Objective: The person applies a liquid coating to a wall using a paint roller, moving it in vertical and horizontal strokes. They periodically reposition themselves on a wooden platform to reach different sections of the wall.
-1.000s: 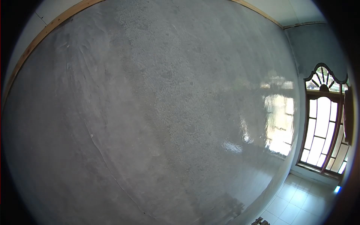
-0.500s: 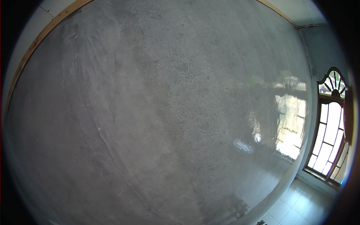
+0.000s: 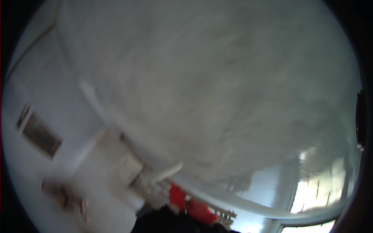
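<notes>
Neither of my hands can be made out in this blurred view. A broad, smooth grey wall surface (image 3: 217,85) fills most of the picture, glossy toward the right. Below its lower edge lies a pale, bar-shaped thing (image 3: 167,173), smeared by motion. Red cloth (image 3: 200,211) shows at the bottom centre, partly behind a dark shape (image 3: 171,222) at the frame's lower edge.
Brown slats (image 3: 223,211) run under the wall's lower edge. A dark framed rectangle (image 3: 40,134) is on the pale wall at left. Blurred reddish-brown things (image 3: 64,196) stand at lower left. Window light reflects (image 3: 318,190) at right.
My view has swung down and to the left and is blurred. The floor, slats, red cloth and framed rectangle have come in; most of the window at right has gone out.
</notes>
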Demonstrator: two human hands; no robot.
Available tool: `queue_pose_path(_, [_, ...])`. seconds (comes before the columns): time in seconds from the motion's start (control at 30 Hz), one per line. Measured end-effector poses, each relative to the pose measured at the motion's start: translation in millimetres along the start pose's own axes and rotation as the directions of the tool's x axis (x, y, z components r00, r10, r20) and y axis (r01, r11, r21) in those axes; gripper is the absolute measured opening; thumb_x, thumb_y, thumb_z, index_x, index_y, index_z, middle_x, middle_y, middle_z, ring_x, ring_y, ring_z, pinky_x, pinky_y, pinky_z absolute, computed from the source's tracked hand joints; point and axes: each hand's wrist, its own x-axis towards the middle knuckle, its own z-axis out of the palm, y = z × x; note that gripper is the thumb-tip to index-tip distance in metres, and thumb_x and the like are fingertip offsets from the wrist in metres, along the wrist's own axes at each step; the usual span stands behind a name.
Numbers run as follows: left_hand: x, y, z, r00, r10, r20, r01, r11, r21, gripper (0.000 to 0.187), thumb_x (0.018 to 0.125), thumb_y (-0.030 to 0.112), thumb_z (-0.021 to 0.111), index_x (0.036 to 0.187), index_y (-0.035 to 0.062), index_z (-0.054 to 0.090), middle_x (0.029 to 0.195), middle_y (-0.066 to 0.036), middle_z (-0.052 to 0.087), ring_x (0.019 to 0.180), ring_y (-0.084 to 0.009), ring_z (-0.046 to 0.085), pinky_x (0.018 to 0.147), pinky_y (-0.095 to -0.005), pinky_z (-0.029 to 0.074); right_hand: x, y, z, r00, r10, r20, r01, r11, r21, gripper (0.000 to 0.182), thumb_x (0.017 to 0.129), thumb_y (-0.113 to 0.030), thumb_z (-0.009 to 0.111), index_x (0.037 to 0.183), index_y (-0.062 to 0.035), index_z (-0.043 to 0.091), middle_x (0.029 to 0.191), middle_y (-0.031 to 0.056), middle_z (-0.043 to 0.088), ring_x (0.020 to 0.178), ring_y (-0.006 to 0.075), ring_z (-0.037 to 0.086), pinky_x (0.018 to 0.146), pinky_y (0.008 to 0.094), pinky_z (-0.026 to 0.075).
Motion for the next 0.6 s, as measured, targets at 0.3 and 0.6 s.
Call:
queue_pose_path(0.3, [-8.3,1.0,-23.6,0.823,-0.304,-0.479,0.236,0.951,-0.198,0.050,0.092,0.051,0.046,0.082,0.0030,0.054,0.054,-0.004,0.045,0.046,-0.0178,0.050,0.046,-0.0326,0.047,16.4,-23.3,15.8,0.906,0.281,0.317,-0.281,0.959,-0.045,0.043,0.085,-0.039,0.060,0.106,-0.0012,0.055,0.090,0.0247,0.063,0.086,0.0415,0.061,0.072,0.0475,0.045])
queue_pose_path(0.6, [20.5,22.7,-77.3,0.860,-0.368,-0.353,0.269,0.916,-0.299,0.046,0.094,0.048,0.044,0.085,0.0044,0.053,0.062,-0.004,0.049,0.053,-0.0178,0.049,0.057,-0.0356,0.050,60.0,-45.3,32.8,0.863,0.287,0.417,-0.317,0.948,0.004,0.054,0.086,-0.048,0.053,0.113,-0.0013,0.053,0.108,0.0273,0.058,0.103,0.0408,0.056,0.084,0.0472,0.044])
